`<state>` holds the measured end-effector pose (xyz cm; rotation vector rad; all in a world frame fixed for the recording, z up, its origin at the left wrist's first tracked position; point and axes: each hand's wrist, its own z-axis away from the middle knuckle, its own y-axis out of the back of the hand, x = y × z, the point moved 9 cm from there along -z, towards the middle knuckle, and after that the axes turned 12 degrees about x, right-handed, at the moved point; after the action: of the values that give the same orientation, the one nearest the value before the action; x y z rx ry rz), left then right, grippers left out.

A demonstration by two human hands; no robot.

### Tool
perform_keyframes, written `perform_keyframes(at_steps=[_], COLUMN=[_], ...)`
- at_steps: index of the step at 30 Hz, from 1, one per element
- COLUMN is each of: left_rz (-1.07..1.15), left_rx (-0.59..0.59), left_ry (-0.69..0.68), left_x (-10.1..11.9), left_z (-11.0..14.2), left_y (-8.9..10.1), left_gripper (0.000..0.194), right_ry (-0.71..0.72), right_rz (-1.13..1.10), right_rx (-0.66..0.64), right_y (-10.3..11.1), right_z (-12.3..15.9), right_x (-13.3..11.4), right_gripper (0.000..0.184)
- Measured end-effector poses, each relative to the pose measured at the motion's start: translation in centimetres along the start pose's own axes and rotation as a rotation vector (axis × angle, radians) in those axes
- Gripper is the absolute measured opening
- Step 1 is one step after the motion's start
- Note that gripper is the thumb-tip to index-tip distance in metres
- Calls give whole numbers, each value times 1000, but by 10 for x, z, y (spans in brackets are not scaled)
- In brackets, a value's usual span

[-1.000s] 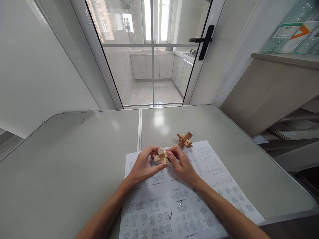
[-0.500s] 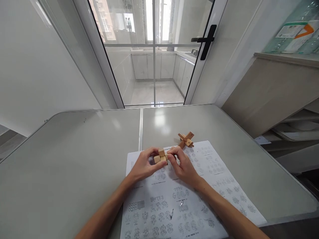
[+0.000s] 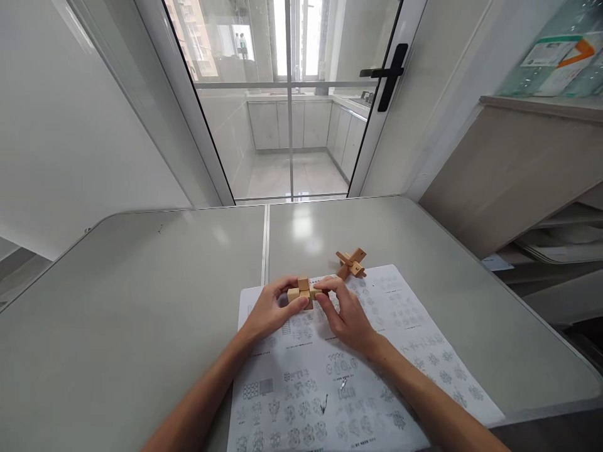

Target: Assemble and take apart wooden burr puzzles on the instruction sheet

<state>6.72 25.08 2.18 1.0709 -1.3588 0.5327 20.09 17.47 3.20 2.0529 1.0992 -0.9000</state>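
Between my two hands is a wooden burr puzzle (image 3: 304, 284) of pale interlocking blocks, held above a printed sheet. My left hand (image 3: 272, 310) grips it from the left, with the thumb along its near side. From the right, the thumb and fingertips of my right hand (image 3: 346, 314) pinch the block end on that side. Just beyond my right hand, a second, darker wooden puzzle (image 3: 351, 263) with crossed pieces and small markings rests at the sheet's far edge. Fingers hide part of the held puzzle.
Under my hands lies the white instruction sheet (image 3: 301, 376), covered with small puzzle diagrams, on a grey table (image 3: 141, 314). A glass door (image 3: 289, 138) with a black handle (image 3: 393, 76) stands beyond. To the right is a shelf unit (image 3: 518, 163) with wrapped bottles (image 3: 560, 63) on top.
The held puzzle has turned slightly and shifted a little left in my hands, and its right block end shows more. The darker puzzle stays where it was.
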Motion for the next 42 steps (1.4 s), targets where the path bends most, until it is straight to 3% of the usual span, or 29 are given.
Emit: perform_keyframes(at_steps=[9, 14, 16, 20, 25, 32, 38, 42], left_rz=[64, 189, 249, 236, 98, 201, 114, 33], left_rx=[-19, -92, -149, -245, -98, -129, -104, -7], left_ry=[61, 102, 101, 126, 57, 56, 81, -32], left_x=[-5, -6, -2, -1, -1, -4, -8, 3], left_z=[-1, 0, 2, 7, 2, 5, 6, 5], left_y=[-1, -3, -6, -15, -9, -19, -19, -11], left_gripper=[54, 66, 66, 66, 62, 61, 54, 54], right_ry=[-3, 94, 122, 159, 139, 134, 135, 134], right_rz=[35, 65, 77, 62, 111, 136, 140, 158], right_rx=[3, -24, -46, -72, 44, 65, 57, 74], right_y=[1, -5, -7, -8, 0, -2, -4, -2], right_z=[-2, -1, -1, -2, -4, -2, 0, 0], right_x=[-4, -11, -13, -19, -15, -8, -7, -3], right_gripper=[16, 68, 80, 74, 60, 58, 62, 63])
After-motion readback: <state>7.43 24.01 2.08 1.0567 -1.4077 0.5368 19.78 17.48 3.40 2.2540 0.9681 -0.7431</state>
